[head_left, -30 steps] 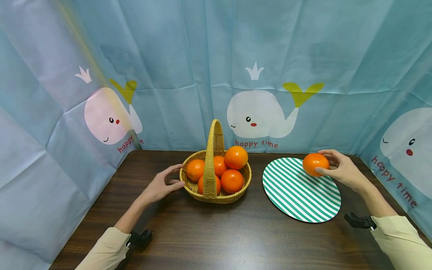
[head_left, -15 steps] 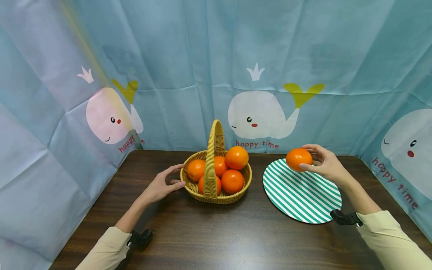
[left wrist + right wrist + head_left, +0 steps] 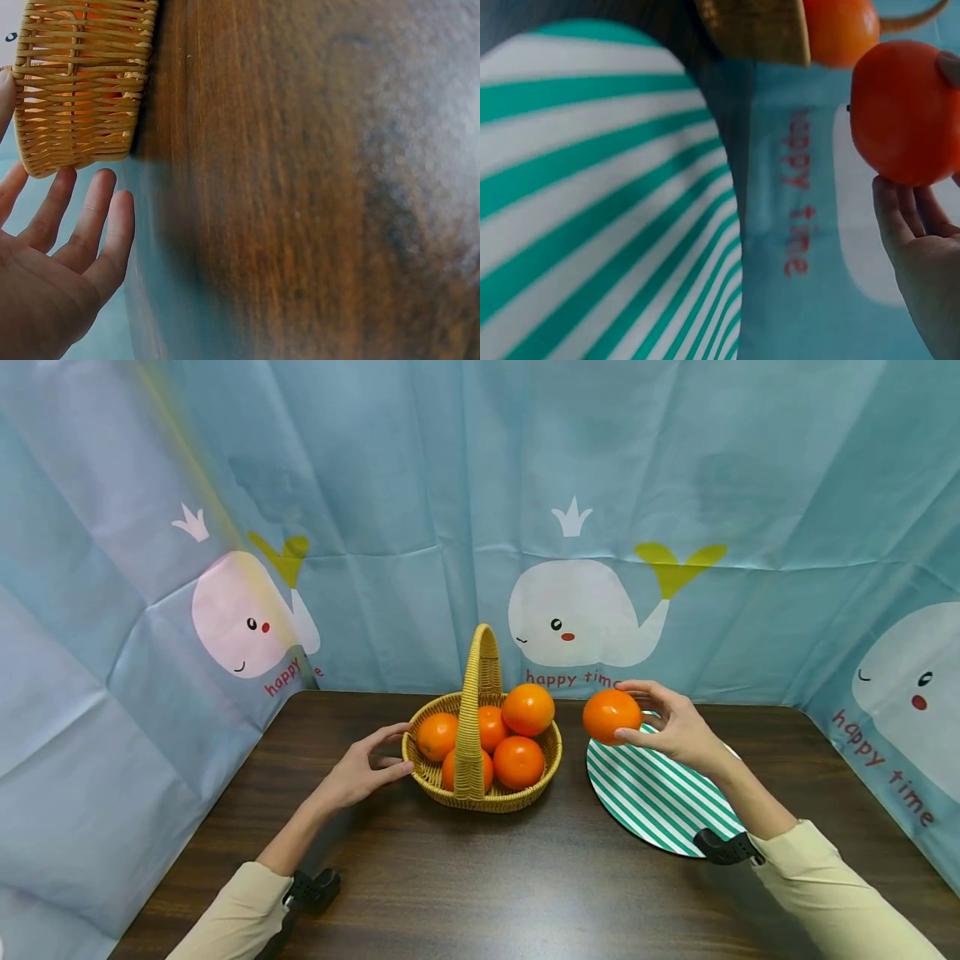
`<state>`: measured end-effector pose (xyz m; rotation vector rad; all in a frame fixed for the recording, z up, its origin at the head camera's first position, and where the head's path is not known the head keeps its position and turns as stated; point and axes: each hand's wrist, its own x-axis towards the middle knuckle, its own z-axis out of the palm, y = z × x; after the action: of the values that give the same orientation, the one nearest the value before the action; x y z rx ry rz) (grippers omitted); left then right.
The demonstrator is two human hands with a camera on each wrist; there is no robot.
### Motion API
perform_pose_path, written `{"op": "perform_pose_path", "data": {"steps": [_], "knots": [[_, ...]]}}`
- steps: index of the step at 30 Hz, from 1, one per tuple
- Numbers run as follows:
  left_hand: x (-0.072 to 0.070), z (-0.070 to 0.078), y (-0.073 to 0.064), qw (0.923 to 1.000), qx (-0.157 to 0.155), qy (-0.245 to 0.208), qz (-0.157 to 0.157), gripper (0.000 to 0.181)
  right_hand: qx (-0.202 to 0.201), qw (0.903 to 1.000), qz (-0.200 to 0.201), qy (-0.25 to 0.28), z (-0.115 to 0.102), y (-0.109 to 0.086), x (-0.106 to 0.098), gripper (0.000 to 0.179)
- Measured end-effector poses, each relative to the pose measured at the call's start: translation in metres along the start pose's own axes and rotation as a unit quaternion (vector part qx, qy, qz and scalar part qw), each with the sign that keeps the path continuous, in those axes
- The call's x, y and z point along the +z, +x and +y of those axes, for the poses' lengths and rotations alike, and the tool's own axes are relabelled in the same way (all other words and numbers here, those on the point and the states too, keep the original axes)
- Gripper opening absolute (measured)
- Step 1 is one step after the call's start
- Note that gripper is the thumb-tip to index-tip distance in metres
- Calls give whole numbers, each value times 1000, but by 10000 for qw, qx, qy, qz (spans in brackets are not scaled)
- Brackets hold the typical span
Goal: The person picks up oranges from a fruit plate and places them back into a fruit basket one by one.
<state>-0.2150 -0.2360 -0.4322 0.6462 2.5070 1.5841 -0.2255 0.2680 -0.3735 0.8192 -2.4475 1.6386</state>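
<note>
My right hand (image 3: 678, 727) pinches a glossy, squat persimmon (image 3: 612, 717) between thumb and fingers, in the air over the left part of a round green-and-white striped mat (image 3: 660, 797). In the right wrist view, the persimmon (image 3: 907, 112) looks smooth and deep orange, with fingers beneath it. To its left stands a yellow wicker basket (image 3: 487, 804) with a tall handle, holding several orange fruits (image 3: 519, 762). My left hand (image 3: 363, 774) rests its fingertips against the basket's left side. In the left wrist view its fingers (image 3: 97, 210) are spread and nearly straight beside the wicker wall.
Dark wooden table (image 3: 480, 877) lies under everything. A blue curtain (image 3: 405, 593) printed with whales hangs right behind the table and along both sides. The basket handle (image 3: 480, 693) rises well above the fruits.
My right hand has carried the persimmon leftward, from over the mat's far right part to near the basket's right side. The left hand and basket stay in place.
</note>
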Motion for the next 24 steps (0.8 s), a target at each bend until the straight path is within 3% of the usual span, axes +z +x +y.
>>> {"op": "perform_pose_path", "data": {"steps": [12, 24], "knots": [[0, -1, 1, 10000, -44, 85, 3, 64, -639, 9938, -319, 855, -20, 23, 53, 61], [0, 0, 1, 9999, -15, 124, 20, 64, -1055, 9861, -846, 969, -27, 26, 102, 64]]}}
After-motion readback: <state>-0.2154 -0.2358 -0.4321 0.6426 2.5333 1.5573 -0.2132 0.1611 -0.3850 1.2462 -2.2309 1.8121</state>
